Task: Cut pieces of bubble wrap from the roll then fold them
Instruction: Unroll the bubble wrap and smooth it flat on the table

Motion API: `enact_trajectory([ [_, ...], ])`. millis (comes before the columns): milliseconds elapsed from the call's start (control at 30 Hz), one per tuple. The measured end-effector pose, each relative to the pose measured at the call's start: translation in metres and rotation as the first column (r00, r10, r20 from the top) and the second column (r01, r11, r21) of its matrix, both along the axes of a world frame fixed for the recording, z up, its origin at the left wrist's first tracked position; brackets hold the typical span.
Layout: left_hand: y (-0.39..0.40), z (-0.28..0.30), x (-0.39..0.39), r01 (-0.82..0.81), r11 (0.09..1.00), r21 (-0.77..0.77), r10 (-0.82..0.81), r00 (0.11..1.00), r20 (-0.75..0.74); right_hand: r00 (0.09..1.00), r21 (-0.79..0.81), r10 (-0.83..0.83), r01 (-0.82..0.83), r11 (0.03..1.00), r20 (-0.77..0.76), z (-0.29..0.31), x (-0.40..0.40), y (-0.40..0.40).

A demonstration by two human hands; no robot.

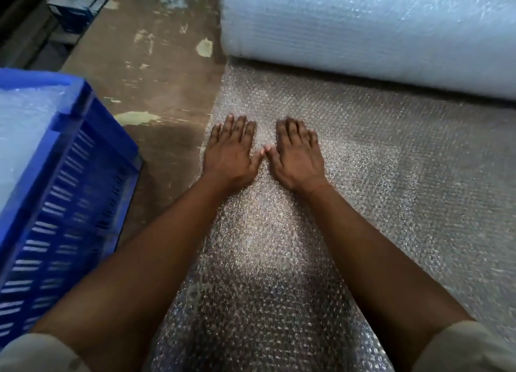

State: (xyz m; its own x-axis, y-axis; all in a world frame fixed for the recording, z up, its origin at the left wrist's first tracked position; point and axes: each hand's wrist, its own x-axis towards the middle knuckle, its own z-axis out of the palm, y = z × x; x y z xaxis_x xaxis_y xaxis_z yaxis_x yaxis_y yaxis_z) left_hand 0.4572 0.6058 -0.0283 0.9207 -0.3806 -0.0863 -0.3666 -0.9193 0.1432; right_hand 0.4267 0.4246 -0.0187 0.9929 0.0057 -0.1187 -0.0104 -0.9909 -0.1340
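— Where's the wrap?
— The big roll (363,28) lies ahead; its unrolled bubble wrap sheet (377,153) spreads under both arms. A blue crate (64,181) stands on the left.
— And the hands?
— The left hand (230,152) and right hand (297,155) press flat on the sheet near its left edge, fingers straight, thumbs touching.

Both forearms stretch forward, bare from pale short sleeves at the near edge of view. The left hand (229,151) lies palm down, fingers straight and close together. The right hand (296,152) lies the same way just beside it, palm down, fingers straight. The two thumb tips touch between them.
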Motion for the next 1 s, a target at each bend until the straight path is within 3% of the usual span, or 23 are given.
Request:
enact_trajectory([
  [233,-0.020,0.016,0.042,0.053,0.995,-0.081,-0.047,0.996,0.076,0.995,0.039,-0.019,0.015,0.999,0.102,0.016,0.034,-0.013],
  [400,-0.028,0.005,0.074,0.097,0.995,-0.023,-0.096,0.994,0.042,0.998,0.012,-0.037,0.036,0.999,0.049,0.006,0.055,-0.016],
  [1000,-0.038,0.004,0.140,0.029,0.999,0.019,-0.029,1.000,0.007,0.999,-0.014,-0.031,0.032,0.999,0.041,-0.005,0.111,-0.050],
])
